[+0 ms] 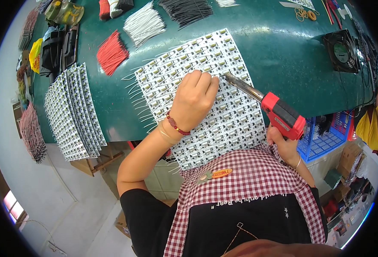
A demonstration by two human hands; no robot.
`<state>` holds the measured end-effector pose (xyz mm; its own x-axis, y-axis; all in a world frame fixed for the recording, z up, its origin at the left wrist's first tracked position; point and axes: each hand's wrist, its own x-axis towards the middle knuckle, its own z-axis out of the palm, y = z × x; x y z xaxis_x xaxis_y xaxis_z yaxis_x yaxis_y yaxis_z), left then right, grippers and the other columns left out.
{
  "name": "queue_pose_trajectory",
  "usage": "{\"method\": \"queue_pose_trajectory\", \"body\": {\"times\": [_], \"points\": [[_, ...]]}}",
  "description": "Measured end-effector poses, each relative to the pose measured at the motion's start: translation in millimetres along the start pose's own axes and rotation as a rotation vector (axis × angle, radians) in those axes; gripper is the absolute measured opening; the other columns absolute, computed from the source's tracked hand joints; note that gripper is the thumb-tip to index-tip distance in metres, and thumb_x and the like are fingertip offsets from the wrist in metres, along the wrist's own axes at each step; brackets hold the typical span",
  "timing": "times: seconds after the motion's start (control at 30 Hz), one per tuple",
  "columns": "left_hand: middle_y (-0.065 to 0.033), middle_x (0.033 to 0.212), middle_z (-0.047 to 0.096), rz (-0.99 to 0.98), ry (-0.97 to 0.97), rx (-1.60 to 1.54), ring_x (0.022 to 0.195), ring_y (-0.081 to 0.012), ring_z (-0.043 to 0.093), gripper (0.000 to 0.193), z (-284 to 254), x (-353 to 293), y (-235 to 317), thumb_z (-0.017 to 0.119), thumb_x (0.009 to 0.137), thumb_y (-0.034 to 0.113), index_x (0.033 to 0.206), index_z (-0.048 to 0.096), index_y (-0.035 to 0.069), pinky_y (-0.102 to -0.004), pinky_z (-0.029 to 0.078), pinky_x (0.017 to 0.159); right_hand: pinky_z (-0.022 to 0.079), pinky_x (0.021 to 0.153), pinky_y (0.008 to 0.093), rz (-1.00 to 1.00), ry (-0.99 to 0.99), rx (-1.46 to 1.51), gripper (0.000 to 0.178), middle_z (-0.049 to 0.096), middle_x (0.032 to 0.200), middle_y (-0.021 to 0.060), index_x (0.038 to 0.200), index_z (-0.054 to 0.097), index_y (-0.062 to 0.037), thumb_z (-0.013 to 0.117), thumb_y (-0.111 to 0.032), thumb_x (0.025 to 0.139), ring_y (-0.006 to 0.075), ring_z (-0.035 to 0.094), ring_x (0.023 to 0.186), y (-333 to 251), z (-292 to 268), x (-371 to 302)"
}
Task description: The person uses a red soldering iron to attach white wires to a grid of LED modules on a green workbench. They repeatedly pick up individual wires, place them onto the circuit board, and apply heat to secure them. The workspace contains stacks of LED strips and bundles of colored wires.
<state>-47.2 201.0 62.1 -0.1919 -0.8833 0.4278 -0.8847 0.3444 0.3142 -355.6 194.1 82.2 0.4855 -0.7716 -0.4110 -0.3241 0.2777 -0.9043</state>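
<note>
Left hand [194, 98]: bunched over white circuit-board sheet [236, 124] — cannot tell what's pinched
Right hand [284, 144]: gripping red-and-black plastic soldering gun [284, 115] — tip [227, 78] beside left fingers [213, 88]

One wide fisheye view looked down from head height, near above the left hand [196, 97] and right hand [284, 146], facing forward across the desk [283, 55].

Red soldering gun [282, 115] over circuit panel [233, 122]
</note>
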Motion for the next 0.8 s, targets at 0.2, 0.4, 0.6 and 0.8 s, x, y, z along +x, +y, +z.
{"method": "queue_pose_trajectory", "body": {"times": [0.2,0.4,0.6,0.8], "points": [[-0.0081,0.075,0.045,-0.005,-0.005,0.003,0.07,-0.0232,0.049,0.027,0.7,1.9,3.1,0.064,0.068,-0.002,0.094,0.067,-0.002,-0.0341,0.043,0.063,0.047,0.064,0.0256,-0.08,0.053,-0.091,0.031,0.063,0.089,0.0012,0.119,0.063,-0.0022,0.071,-0.014,0.092,0.0072,0.056,0.073,6.6,2.0,-0.6],[-0.008,0.075,0.046,-0.014,-0.025,0.019,0.071,-0.0233,0.05,0.026,-1.0,2.3,4.0,0.064,0.068,-0.002,0.094,0.067,-0.002,-0.0342,0.044,0.064,0.047,0.062,0.026,-0.08,0.025,0.014,0.023,0.062,0.084,-0.0002,0.111,0.065,-0.0024,0.071,-0.013,0.091,0.0079,0.056,0.069,-1.3,-2.5,-0.1],[-0.0079,0.076,0.046,-0.013,-0.031,0.027,0.072,-0.0231,0.05,0.025,-0.8,2.2,4.0,0.064,0.069,-0.001,0.095,0.067,-0.001,-0.0342,0.043,0.064,0.048,0.064,0.0271,0.058,0.05,0.094,0.022,0.064,0.085,0.0001,0.109,0.065,-0.0022,0.072,-0.011,0.09,0.0091,0.058,0.071,-7.1,1.6,-1.4],[-0.0076,0.076,0.046,-0.009,-0.021,0.032,0.072,-0.0229,0.05,0.025,-0.4,2.0,4.6,0.064,0.07,-0.001,0.094,0.067,-0.001,-0.034,0.044,0.065,0.051,0.078,0.03,-0.026,0.045,-0.079,0.027,0.068,0.1,0.004,0.112,0.066,-0.001,0.073,-0.011,0.088,0.0134,0.062,0.088,-5.2,5.1,5.1]]}}
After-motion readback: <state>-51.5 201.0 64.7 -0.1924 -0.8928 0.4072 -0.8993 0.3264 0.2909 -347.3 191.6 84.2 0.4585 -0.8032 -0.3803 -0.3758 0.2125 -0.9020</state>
